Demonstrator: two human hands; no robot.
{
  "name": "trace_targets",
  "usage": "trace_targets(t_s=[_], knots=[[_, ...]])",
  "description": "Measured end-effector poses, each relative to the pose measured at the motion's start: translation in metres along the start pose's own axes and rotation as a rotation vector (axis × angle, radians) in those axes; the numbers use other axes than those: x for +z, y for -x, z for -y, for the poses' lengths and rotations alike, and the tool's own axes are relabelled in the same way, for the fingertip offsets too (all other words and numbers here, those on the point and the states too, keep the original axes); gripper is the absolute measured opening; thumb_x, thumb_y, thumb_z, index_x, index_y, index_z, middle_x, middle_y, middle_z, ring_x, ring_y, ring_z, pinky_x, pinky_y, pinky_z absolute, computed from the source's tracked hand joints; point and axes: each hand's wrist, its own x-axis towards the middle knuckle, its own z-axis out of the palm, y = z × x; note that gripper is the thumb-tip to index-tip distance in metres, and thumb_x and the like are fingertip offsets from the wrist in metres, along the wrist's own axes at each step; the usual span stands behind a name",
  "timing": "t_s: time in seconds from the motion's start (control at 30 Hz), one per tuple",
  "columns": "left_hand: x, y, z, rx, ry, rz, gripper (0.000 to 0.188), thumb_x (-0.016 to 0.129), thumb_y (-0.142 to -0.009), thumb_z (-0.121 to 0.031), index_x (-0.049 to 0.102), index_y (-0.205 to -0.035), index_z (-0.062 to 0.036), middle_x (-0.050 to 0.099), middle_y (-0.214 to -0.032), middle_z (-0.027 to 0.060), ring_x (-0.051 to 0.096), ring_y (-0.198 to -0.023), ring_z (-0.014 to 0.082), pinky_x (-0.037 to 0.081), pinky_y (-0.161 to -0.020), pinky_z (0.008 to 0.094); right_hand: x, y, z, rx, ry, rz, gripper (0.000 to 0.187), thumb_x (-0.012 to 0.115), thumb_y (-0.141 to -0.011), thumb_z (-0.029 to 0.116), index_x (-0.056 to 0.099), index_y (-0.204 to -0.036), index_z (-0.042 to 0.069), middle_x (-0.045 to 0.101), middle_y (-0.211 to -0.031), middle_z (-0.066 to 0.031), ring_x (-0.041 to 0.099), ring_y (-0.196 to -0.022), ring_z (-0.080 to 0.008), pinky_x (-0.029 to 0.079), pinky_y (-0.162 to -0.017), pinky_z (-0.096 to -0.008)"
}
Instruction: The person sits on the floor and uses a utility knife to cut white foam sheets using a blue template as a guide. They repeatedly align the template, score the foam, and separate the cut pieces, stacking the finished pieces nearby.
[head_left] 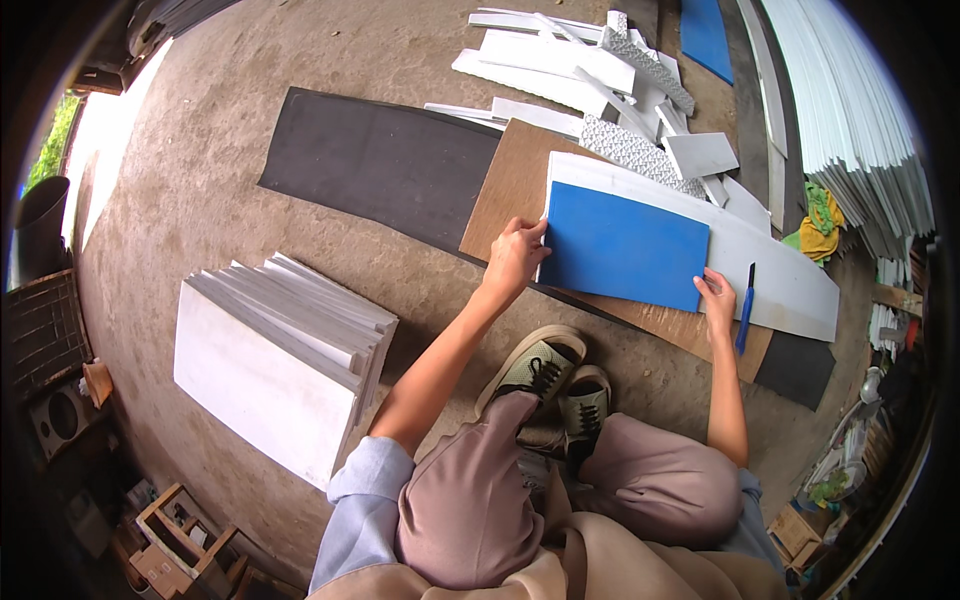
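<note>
A flat blue rectangular sheet [625, 240] lies over a larger white sheet [790, 285], whose edge shows beyond its far side and to its right. My left hand [512, 262] pinches the blue sheet's left edge; whether the white sheet is also between those fingers, I cannot tell. At the near right corner, the thumb and fingers of my right hand [717, 300] close on the blue sheet. A blue utility knife [745, 315] with a dark tip rests on the white sheet, just right of that hand. Beneath everything is a brown board [500, 190].
A long black mat [380, 165] runs under the board. White offcuts and textured strips [630, 150] are heaped beyond it. To my left stands a stack of white sheets [265, 375]; a taller pile of pale sheets [855, 110] is at far right, near a yellow-green cloth [820, 225].
</note>
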Motion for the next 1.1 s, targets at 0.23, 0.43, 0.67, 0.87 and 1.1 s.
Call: trace_targets(t_s=[0.23,0.43,0.67,0.87,1.1], knots=[[-0.002,0.001,0.002,-0.004,0.01,-0.001,0.042,0.065,-0.069,-0.006,0.055,-0.109,-0.0026,0.055,-0.097,0.0135,0.062,-0.077,0.0224,0.048,-0.07,0.0308,0.0,-0.002,0.003,0.032,0.043,0.002,0.034,0.064,-0.074,0.01,0.055,-0.104,-0.003,0.059,-0.098,-0.0113,0.055,-0.089,-0.0158,0.041,-0.081,-0.0272],[-0.007,-0.003,0.0,-0.025,0.016,0.06,0.043,0.065,-0.069,-0.006,0.054,-0.11,-0.0012,0.056,-0.097,0.0134,0.061,-0.077,0.0214,0.047,-0.07,0.0305,0.0,0.0,0.007,0.052,0.009,0.007,0.033,0.065,-0.073,0.01,0.056,-0.102,-0.004,0.06,-0.096,-0.0114,0.055,-0.089,-0.0156,0.041,-0.081,-0.0263],[-0.005,-0.011,-0.009,-0.033,-0.112,0.11,0.041,0.065,-0.068,-0.004,0.055,-0.107,0.0011,0.057,-0.097,0.015,0.062,-0.079,0.0218,0.048,-0.069,0.0304,-0.007,-0.011,-0.003,0.075,-0.107,0.025,0.034,0.066,-0.071,0.01,0.057,-0.1,-0.005,0.06,-0.096,-0.0123,0.056,-0.089,-0.0152,0.041,-0.08,-0.0257],[0.004,-0.011,-0.004,-0.083,-0.071,0.098,0.042,0.065,-0.067,-0.001,0.055,-0.107,0.0022,0.057,-0.095,0.0152,0.062,-0.075,0.0189,0.049,-0.065,0.029,-0.01,-0.017,-0.001,0.099,-0.164,0.046,0.03,0.065,-0.072,0.011,0.058,-0.098,-0.003,0.061,-0.091,-0.0097,0.056,-0.085,-0.0131,0.041,-0.079,-0.0241],[-0.001,-0.015,-0.006,-0.086,-0.145,0.149,0.042,0.063,-0.07,-0.002,0.053,-0.109,0.0031,0.058,-0.096,0.0135,0.062,-0.079,0.0173,0.05,-0.065,0.026,-0.011,-0.016,0.0,0.103,-0.218,0.064,0.023,0.067,-0.07,0.01,0.061,-0.088,-0.002,0.063,-0.082,-0.0082,0.058,-0.077,-0.0122,0.044,-0.072,-0.0233]])
